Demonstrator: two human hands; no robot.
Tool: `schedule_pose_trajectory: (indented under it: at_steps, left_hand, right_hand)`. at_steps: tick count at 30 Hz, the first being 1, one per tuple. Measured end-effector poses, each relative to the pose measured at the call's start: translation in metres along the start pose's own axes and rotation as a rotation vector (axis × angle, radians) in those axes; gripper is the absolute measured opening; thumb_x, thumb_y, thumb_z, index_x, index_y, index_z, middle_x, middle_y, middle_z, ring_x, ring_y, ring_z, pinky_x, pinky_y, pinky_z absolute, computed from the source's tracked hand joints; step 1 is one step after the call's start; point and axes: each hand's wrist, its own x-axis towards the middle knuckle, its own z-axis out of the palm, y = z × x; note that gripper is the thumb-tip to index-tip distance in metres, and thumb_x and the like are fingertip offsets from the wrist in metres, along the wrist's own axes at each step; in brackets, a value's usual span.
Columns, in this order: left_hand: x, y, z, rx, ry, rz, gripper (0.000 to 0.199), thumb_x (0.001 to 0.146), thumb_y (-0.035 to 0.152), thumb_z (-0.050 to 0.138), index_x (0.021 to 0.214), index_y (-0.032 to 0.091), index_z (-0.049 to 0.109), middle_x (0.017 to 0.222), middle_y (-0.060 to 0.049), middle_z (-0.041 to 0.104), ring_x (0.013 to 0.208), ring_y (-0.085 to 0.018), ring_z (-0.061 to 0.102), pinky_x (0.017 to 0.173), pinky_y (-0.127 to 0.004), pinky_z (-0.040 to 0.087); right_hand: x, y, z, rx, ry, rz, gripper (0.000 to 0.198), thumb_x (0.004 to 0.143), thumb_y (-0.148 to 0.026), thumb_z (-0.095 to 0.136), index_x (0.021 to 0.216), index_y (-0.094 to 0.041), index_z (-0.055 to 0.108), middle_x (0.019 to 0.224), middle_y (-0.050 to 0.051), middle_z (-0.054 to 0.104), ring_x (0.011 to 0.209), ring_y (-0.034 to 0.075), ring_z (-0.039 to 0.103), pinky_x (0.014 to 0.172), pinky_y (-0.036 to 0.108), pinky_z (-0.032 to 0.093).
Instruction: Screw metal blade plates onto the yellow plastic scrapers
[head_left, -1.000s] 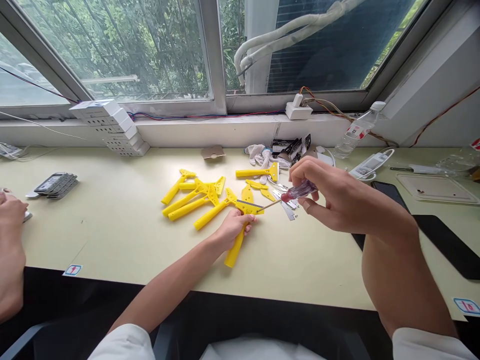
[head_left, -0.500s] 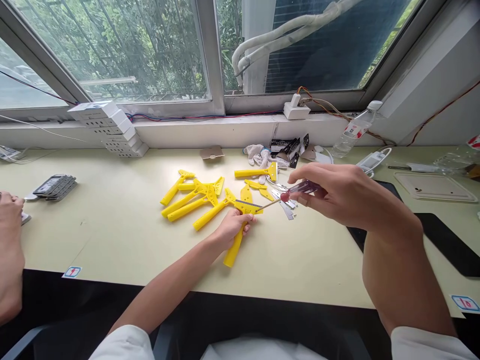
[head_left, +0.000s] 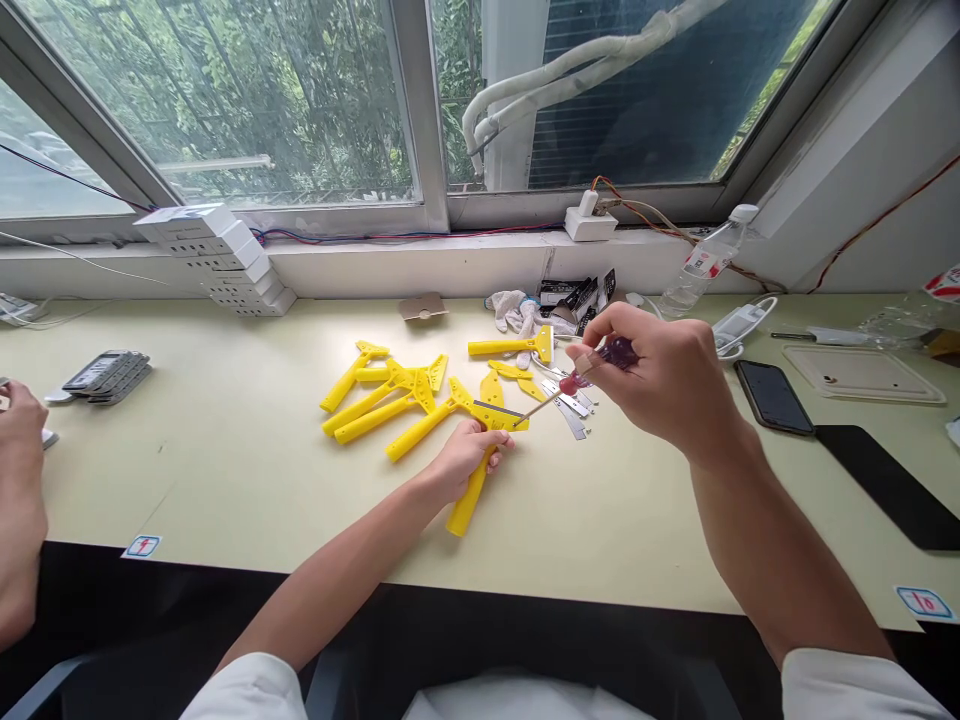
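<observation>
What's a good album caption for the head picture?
Left hand grips a scraper; right hand holds a screwdriver to it.

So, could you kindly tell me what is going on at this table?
Someone's left hand grips a yellow scraper just below its head, where a blade edge shows. The right hand holds a screwdriver, its tip at the right part of that head; whether it sits in a screw is too small to tell. Several yellow scraper handles lie to the left, and loose blades to the right. At the left edge, a co-worker's hand is partly in view.
</observation>
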Motion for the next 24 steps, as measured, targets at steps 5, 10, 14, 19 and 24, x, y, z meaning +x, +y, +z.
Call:
schedule_pose_trajectory:
  at_steps: [5, 10, 14, 19, 24]
  left_hand:
    - [-0.003, 0.005, 0.003, -0.017, 0.024, -0.013, 0.019, 0.083, 0.018, 0.076, 0.098, 0.013, 0.066, 0.094, -0.007, 0.071, 0.054, -0.006, 0.05, 0.051, -0.022, 0.039]
    - [-0.009, 0.009, 0.007, 0.023, -0.069, -0.003, 0.021, 0.085, 0.022, 0.076, 0.102, 0.015, 0.068, 0.098, -0.007, 0.073, 0.054, -0.006, 0.051, 0.052, -0.022, 0.04]
    - [-0.015, 0.011, 0.01, 0.063, -0.183, -0.05, 0.023, 0.086, 0.024, 0.076, 0.107, 0.015, 0.069, 0.102, -0.009, 0.075, 0.059, -0.008, 0.056, 0.056, -0.023, 0.044]
    - [-0.014, 0.012, 0.006, 0.041, -0.213, -0.032, 0.035, 0.089, 0.034, 0.078, 0.116, 0.017, 0.064, 0.103, -0.01, 0.076, 0.061, -0.01, 0.058, 0.06, -0.025, 0.047]
    - [-0.013, 0.01, 0.005, 0.057, -0.218, -0.049, 0.031, 0.098, 0.039, 0.065, 0.121, 0.021, 0.053, 0.104, -0.011, 0.079, 0.059, -0.013, 0.066, 0.059, -0.027, 0.049]
  right_hand:
    - [0.005, 0.006, 0.019, 0.237, 0.028, 0.103, 0.037, 0.083, -0.051, 0.085, 0.094, -0.023, 0.063, 0.069, -0.002, 0.066, 0.054, 0.014, 0.057, 0.054, 0.027, 0.045]
    - [0.0, 0.021, 0.049, 0.558, -0.199, 0.202, 0.04, 0.089, -0.058, 0.079, 0.09, -0.022, 0.063, 0.067, -0.004, 0.057, 0.053, 0.012, 0.05, 0.048, 0.026, 0.039]
    - [-0.011, 0.043, 0.066, 0.77, -0.151, 0.355, 0.038, 0.095, -0.058, 0.071, 0.086, -0.023, 0.059, 0.059, -0.006, 0.052, 0.047, 0.013, 0.048, 0.045, 0.027, 0.037]
    - [-0.025, 0.109, 0.06, 0.738, 0.005, 0.617, 0.045, 0.093, -0.064, 0.067, 0.077, -0.025, 0.051, 0.059, -0.005, 0.047, 0.044, 0.013, 0.039, 0.041, 0.029, 0.03]
    - [-0.05, 0.168, 0.06, -0.077, -0.464, 0.81, 0.046, 0.092, -0.063, 0.058, 0.071, -0.022, 0.056, 0.07, 0.007, 0.065, 0.064, 0.022, 0.058, 0.058, 0.034, 0.04]
